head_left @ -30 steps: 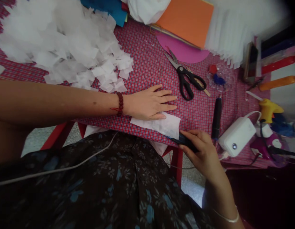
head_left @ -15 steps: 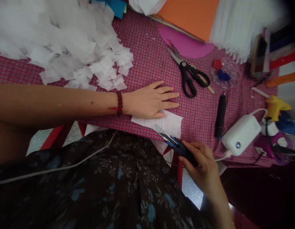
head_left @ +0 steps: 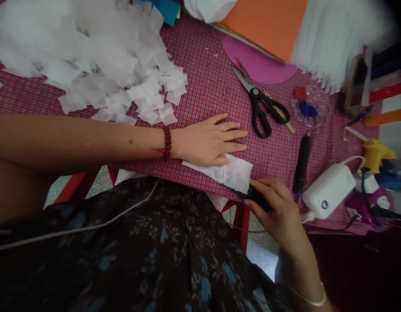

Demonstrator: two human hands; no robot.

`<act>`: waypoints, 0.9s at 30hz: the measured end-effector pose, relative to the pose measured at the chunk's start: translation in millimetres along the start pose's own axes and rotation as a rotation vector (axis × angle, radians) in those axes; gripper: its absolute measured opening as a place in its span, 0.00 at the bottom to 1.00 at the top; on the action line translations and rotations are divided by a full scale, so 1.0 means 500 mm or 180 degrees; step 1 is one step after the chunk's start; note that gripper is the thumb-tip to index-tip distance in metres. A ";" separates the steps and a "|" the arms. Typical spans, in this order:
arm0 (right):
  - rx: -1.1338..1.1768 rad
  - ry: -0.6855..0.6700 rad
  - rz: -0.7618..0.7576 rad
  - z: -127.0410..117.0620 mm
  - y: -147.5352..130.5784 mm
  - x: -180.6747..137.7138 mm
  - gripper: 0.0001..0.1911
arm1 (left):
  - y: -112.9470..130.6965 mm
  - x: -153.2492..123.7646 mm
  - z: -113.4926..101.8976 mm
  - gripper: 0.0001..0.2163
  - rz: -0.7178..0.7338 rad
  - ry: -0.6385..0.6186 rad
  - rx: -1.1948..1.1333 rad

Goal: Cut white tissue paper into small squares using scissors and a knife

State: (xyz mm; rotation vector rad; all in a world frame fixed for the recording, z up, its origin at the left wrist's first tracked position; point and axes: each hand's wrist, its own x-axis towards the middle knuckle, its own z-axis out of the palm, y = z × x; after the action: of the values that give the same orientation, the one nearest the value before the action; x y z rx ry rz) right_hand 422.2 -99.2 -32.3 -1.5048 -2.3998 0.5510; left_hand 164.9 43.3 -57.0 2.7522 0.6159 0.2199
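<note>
My left hand (head_left: 207, 141) lies flat with its fingers spread, the thumb pressing on a piece of thin white paper (head_left: 236, 171) at the front edge of the table. In my right hand (head_left: 278, 212) is a dark blue utility knife (head_left: 259, 198), held at the paper's lower right corner. Its front part and blade are hidden under the paper and show faintly through it. A large pile of white paper squares (head_left: 99, 56) lies beyond my left forearm. Scissors with black handles (head_left: 263, 108) rest partly open to the right of my left fingertips.
A dark cylindrical tool (head_left: 301, 164) and a white power bank (head_left: 330, 190) with a cable lie at right. Behind are an orange sheet (head_left: 268, 26), a pink sheet (head_left: 259, 65) and stacked white strips (head_left: 330, 43). A yellow glue gun (head_left: 377, 151) is far right.
The utility knife's blade and front end have slid under the white paper; before, they showed at its lower edge. My left hand still presses the paper. The whole view has shifted slightly.
</note>
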 end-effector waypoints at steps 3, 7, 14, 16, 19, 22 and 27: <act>-0.0012 0.0029 -0.0022 0.001 -0.004 -0.004 0.20 | -0.002 -0.001 0.002 0.25 0.0037 0.0046 0.0007; -0.0024 0.0030 0.0043 0.008 -0.012 -0.036 0.21 | -0.003 -0.001 0.001 0.24 0.0049 0.0080 -0.0053; -0.0098 0.0230 0.0056 0.023 -0.020 -0.068 0.25 | -0.003 0.004 -0.004 0.25 -0.0005 -0.0034 -0.0150; -0.0097 0.0244 0.0028 0.024 -0.021 -0.065 0.24 | -0.009 0.004 -0.010 0.25 0.0016 -0.0011 -0.0242; -0.0068 0.0207 0.0015 0.021 -0.021 -0.061 0.22 | -0.023 -0.004 -0.022 0.26 -0.0081 0.0033 -0.0413; -0.0041 0.0142 0.0047 0.017 -0.021 -0.059 0.21 | -0.037 -0.023 -0.025 0.26 -0.0229 0.0070 -0.0296; 0.0075 0.0132 0.0081 0.014 -0.015 -0.050 0.20 | -0.045 -0.044 -0.009 0.25 -0.0211 0.0016 -0.0002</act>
State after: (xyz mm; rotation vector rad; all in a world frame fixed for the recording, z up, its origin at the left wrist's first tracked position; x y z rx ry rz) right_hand 423.8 -125.9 -35.6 -1.5240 -2.3381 0.5461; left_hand 135.5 54.2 -61.7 2.7263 0.7071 0.2116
